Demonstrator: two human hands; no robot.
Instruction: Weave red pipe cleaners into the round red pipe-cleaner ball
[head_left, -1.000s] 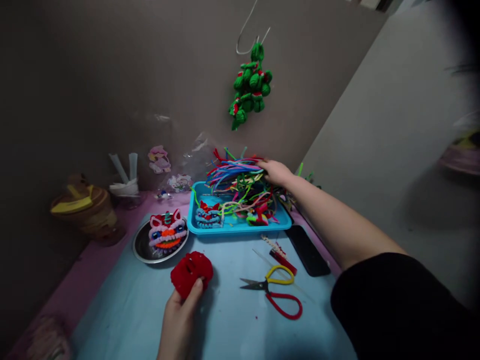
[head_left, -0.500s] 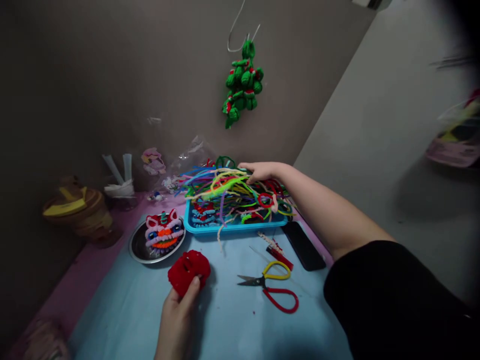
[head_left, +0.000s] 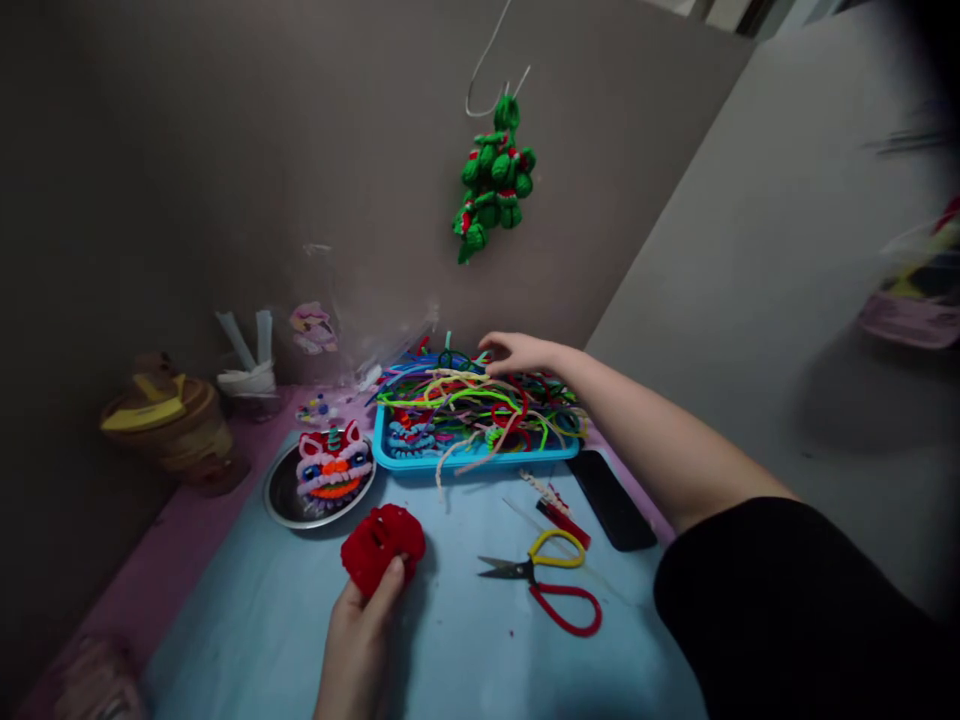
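My left hand (head_left: 364, 625) grips a fuzzy red chenille-stem piece (head_left: 379, 545) with a slot in its top, thumb across its near side. My right hand (head_left: 517, 352) is over the back of a heap of many-coloured chenille stems (head_left: 457, 390), its thumb and fingers apart. Nothing shows between them, though the fingertips are close to the stems. The heap lies in a blue tray (head_left: 480, 461). Left of the tray, a pink and red chenille lion head (head_left: 335, 467) rests in a metal bowl (head_left: 281, 500).
Scissors (head_left: 529, 572) with one yellow and one red handle lie half apart on the blue tabletop. Beyond them are a red-handled tool (head_left: 566, 525) and a black phone (head_left: 611, 500). A brown pot (head_left: 176, 430) stands far left. Green knitted ornaments (head_left: 495, 175) hang from a hook.
The lifted bunch of stems has dropped back flatter into the tray, and my right hand has let go of it. My left hand still holds the red piece; the view has shifted slightly.
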